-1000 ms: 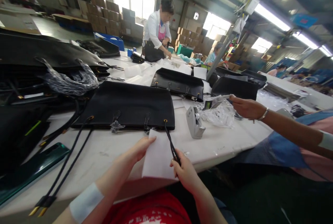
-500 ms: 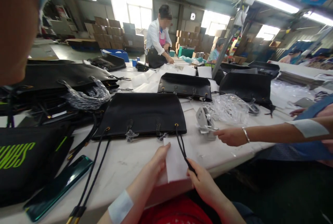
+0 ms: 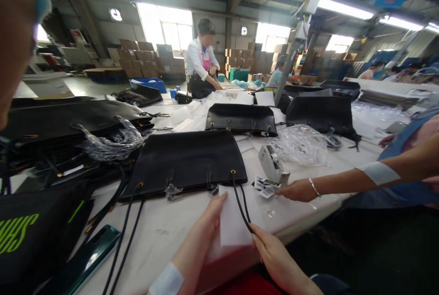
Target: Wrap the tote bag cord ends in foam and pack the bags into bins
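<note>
A flat black bag (image 3: 190, 160) lies on the white table (image 3: 161, 231) in front of me. My left hand (image 3: 206, 226) holds the left edge of a white sheet (image 3: 233, 222) near the table's front edge. My right hand (image 3: 274, 256) pinches the bag's black cord handle (image 3: 240, 206) where it crosses that sheet. Two more cords (image 3: 125, 240) of the bag trail off the table's front left.
A co-worker's hand (image 3: 297, 190) with a bracelet lays tags (image 3: 264, 185) beside a grey tape dispenser (image 3: 272, 164). Crumpled clear plastic (image 3: 302, 144), more black bags (image 3: 242, 119), a stack of bags (image 3: 68, 121) at left, a dark phone (image 3: 85, 258). Another person (image 3: 200, 64) works at the far end.
The camera has tilted and shifted. The co-worker's hand came down from the plastic to the table beside the dispenser, placing tags. My hands keep their hold on the sheet and cord.
</note>
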`<state>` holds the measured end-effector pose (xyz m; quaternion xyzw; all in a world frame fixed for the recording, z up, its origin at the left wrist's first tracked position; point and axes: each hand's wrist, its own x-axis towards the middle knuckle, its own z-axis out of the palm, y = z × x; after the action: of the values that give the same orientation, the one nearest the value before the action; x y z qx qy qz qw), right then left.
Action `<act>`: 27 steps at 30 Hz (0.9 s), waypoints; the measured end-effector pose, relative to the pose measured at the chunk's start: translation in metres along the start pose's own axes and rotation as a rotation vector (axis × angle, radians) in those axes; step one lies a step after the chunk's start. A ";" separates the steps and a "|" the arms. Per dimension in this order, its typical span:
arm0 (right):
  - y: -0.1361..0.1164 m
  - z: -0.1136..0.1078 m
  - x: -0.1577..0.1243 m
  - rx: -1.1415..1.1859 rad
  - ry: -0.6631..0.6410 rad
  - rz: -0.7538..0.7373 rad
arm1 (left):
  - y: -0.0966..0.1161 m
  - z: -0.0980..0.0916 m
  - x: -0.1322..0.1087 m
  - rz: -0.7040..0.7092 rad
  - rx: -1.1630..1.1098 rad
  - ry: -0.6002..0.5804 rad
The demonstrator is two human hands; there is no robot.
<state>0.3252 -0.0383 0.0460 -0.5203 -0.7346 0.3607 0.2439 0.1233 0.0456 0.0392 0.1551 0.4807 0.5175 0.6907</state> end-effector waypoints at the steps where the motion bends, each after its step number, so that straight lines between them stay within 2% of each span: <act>1: 0.002 0.001 0.000 0.002 0.005 0.000 | -0.001 -0.001 -0.001 0.003 -0.002 -0.003; 9: 0.004 0.002 0.000 -0.003 0.004 -0.010 | -0.004 -0.001 -0.011 0.032 -0.028 -0.022; 14: 0.014 0.007 -0.004 -0.079 0.058 -0.029 | -0.007 -0.002 -0.010 0.072 -0.030 -0.040; 24: 0.013 0.016 -0.016 -0.355 -0.057 -0.056 | -0.009 0.000 -0.010 0.128 0.031 -0.032; 27: 0.009 0.015 -0.016 -0.327 -0.069 -0.065 | -0.008 0.001 -0.003 0.159 0.120 -0.043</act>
<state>0.3250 -0.0554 0.0295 -0.5164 -0.8078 0.2461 0.1422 0.1289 0.0399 0.0355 0.2448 0.4820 0.5376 0.6470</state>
